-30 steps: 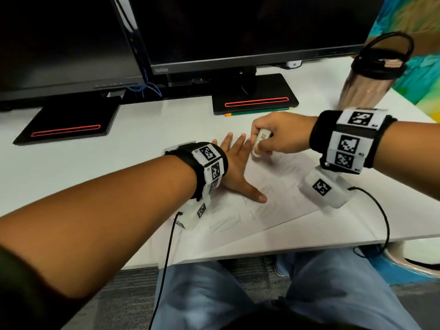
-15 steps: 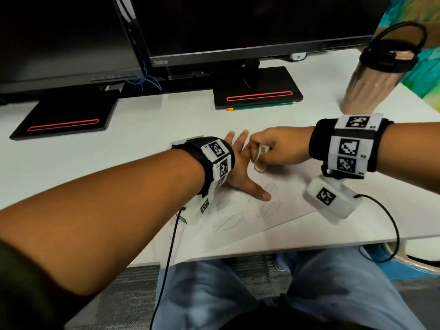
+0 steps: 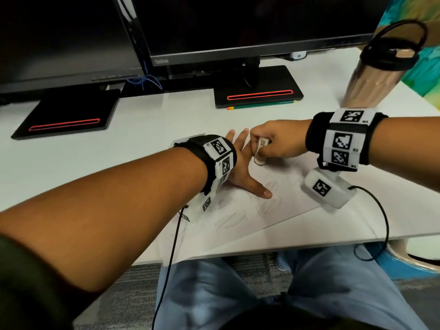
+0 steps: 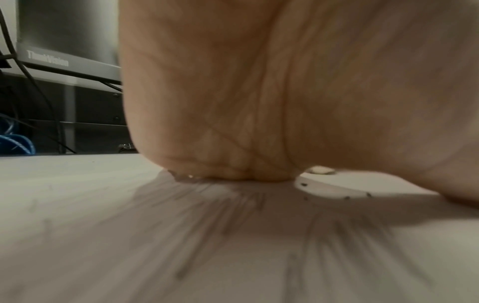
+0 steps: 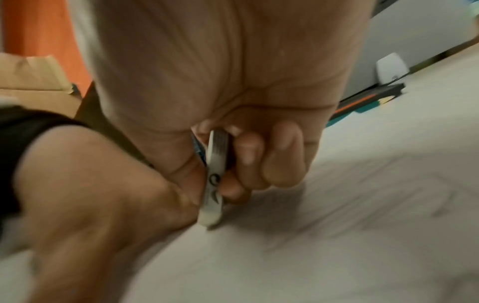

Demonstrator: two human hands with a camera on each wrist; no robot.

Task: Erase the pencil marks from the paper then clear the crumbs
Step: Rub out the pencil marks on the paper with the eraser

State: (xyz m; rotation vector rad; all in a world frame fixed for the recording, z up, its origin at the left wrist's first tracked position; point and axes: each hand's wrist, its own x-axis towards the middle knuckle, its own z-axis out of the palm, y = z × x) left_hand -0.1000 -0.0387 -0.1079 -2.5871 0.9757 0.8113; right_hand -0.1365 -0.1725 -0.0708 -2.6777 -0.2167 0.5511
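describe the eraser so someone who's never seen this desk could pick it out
Start at the sheet of paper with grey pencil scribbles at the desk's near edge, held flat by the left hand. At its far side the right hand pinches the eraser: a small white block in a printed sleeve, its bare tip pressed to the paper.

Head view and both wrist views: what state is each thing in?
paper: flat on the desk, pencil patches still on it.
eraser: on end, tip on the paper.
right hand: grips the eraser.
left hand: flat, pressing the paper.
crumbs: dark specks on the paper.
monitors: dark.
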